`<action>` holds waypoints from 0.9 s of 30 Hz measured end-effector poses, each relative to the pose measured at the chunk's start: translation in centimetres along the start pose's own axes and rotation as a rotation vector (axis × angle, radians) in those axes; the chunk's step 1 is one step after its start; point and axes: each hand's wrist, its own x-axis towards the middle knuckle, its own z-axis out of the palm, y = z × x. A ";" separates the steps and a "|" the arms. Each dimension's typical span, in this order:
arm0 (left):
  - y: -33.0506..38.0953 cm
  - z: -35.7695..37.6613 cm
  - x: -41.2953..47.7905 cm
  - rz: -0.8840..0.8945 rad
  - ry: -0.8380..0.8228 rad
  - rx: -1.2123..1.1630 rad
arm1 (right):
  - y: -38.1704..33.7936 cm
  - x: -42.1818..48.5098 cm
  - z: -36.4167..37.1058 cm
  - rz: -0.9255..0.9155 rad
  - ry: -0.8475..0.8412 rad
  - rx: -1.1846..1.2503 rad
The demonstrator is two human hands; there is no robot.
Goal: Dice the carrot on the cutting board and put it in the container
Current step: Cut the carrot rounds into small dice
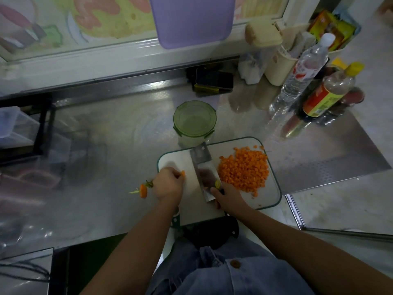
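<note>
Left fingers: your left hand [168, 184] pinches the last stub [183, 173] near the board's [176, 160] left edge.
Right fingers: your right hand [227, 195] grips the cleaver [204, 167], blade between stub and dice [244, 169].
Stub: so small it may roll, drawing the blade onto your fingertips.
Dice: heaped by the right edge; a hasty sweep could scatter them.
Container [194, 120]: just behind the board, lid apparently on; scoop before opening and you spill.

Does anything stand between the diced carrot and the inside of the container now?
Yes. A green lid lies on the container, covering its opening. The diced carrot is piled on the cutting board in front of it; the knife lies beside the pile, its tip near the container.
</note>
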 end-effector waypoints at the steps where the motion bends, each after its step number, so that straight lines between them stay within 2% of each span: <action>1: 0.1 0.0 0.0 0.005 -0.002 0.006 | 0.0 0.0 0.0 -0.001 0.002 -0.001; 11: 0.8 0.9 0.5 -0.088 -0.122 -0.059 | -0.2 -0.1 -0.1 0.007 -0.007 -0.002; 14: 0.8 1.5 -0.2 -0.159 -0.143 -0.161 | -0.1 -0.1 -0.1 -0.013 -0.001 0.013; 16: 0.8 2.0 -0.9 -0.250 -0.193 -0.324 | -0.1 -0.4 -0.2 -0.049 0.027 0.005; 19: 0.9 2.8 -2.4 -0.399 -0.270 -0.532 | 0.2 -1.0 -0.7 -0.099 0.133 -0.133; 22: 1.2 3.8 -3.7 -0.444 -0.284 -0.656 | 0.2 -1.6 -1.9 -0.134 0.178 -0.279; 27: 1.4 4.6 -4.4 -0.428 -0.191 -0.651 | 0.0 -2.2 -2.6 -0.182 0.135 -0.452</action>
